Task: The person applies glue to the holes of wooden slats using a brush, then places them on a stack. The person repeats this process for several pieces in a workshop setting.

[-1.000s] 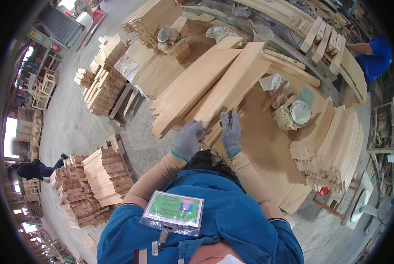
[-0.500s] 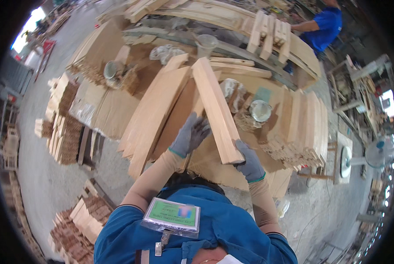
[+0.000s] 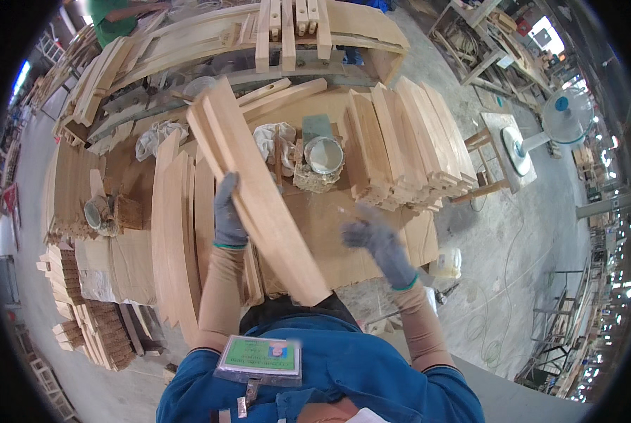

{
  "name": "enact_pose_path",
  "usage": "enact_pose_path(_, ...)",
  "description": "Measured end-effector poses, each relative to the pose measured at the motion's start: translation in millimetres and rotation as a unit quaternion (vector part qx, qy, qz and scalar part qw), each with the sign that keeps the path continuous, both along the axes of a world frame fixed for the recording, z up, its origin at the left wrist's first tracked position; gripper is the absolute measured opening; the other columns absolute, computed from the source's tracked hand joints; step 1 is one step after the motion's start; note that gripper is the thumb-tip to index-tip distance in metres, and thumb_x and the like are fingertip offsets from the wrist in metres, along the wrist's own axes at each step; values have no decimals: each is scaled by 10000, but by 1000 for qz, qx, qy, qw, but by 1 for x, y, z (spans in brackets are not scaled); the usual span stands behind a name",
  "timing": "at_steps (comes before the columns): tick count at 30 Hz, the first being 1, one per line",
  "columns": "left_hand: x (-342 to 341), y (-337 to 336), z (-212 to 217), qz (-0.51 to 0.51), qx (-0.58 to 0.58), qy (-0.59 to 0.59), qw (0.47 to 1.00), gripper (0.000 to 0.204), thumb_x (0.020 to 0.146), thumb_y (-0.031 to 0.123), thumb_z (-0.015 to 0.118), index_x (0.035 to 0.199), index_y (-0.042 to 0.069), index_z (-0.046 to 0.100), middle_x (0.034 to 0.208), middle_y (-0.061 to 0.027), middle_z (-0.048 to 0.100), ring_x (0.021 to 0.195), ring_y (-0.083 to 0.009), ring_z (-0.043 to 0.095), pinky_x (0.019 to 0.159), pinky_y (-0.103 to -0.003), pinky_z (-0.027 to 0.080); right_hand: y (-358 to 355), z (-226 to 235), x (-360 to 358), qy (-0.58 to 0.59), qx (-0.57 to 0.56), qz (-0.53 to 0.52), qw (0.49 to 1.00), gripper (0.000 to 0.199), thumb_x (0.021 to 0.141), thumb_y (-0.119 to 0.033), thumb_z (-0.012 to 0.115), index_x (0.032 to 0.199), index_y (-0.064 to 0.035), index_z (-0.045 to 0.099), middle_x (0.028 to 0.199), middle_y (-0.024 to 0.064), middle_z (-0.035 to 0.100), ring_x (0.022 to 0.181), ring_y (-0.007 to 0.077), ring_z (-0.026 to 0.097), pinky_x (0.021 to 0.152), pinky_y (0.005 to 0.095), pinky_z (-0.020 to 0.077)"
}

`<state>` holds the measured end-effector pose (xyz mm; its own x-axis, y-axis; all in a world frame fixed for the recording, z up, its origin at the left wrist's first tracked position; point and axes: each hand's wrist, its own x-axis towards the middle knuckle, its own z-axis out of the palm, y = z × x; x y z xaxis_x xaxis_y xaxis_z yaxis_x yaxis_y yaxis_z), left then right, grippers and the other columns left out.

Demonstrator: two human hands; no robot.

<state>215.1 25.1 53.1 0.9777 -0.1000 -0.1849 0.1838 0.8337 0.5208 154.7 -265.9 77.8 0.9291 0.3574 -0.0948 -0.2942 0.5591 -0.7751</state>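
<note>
Pale wood plank [image 3: 259, 190], long and flat, held aslant above the workbench [image 3: 372, 233], its far end toward the upper left and its near end low by the person's chest. Left hand [image 3: 228, 215], in a grey glove with a green cuff, is closed on the plank's left edge near its middle. Right hand [image 3: 379, 240], likewise gloved, hangs free to the right of the plank with fingers spread wide, holding nothing; it is blurred. Left of the left hand: a fan of curved boards [image 3: 178, 225] lying flat on the bench. Right of the plank: a stack of short boards [image 3: 407, 144] set on edge in rows. Between them: a round tin [image 3: 325, 155] with a pale inside, seated in a coarse woven nest, with a crumpled white rag [image 3: 274, 139] just beside it. A second small tin [image 3: 95, 211] stands at the bench's left end. Label: a rectangular badge [image 3: 259, 358], green face in a clear sleeve, clipped to the blue shirt at bottom centre. On the floor by the bench's right corner: a small whitish jug [image 3: 447, 263]. A pedestal fan [image 3: 568, 116] stands far right.
</note>
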Motion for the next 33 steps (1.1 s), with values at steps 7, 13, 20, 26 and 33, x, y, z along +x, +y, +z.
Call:
enact_pose_path(7,-30,83,44,-102,284,-31,953,613,747,271,692,1223,-50,476,1009,-189,634,818,-309,656,717,-398,565,-17,-15,74,-44,-226,-204,952,225,924,-158,543,1048,24,590,894,84,624,774,141,621,723,286,538)
enact_pose_path(13,-92,59,71,-100,451,127,878,668,561,24,794,1172,-19,529,975,-81,655,835,-186,646,743,-304,534,8,-54,120,-40,-204,-267,941,104,845,-33,631,920,22,585,821,67,634,733,128,630,659,247,536)
enact_pose_path(20,-119,38,49,-101,426,239,867,723,531,22,800,1200,7,527,1011,-74,639,895,-175,624,791,-291,506,15,-81,139,-97,-332,-249,905,68,840,-35,643,887,-6,603,792,42,641,695,89,600,647,229,506)
enact_pose_path(26,-118,46,40,-125,417,214,874,751,529,36,806,1218,2,510,1039,-75,626,947,-179,602,817,-295,491,24,-91,136,-78,-327,-291,896,73,829,-20,649,887,-13,605,815,55,638,733,98,600,672,230,506)
enact_pose_path(33,-112,50,51,-135,426,213,869,811,529,0,805,1268,-2,471,1099,-76,604,998,-179,580,856,-302,474,39,-107,125,102,116,-319,935,98,861,-6,594,959,0,585,904,109,630,826,213,639,737,320,575)
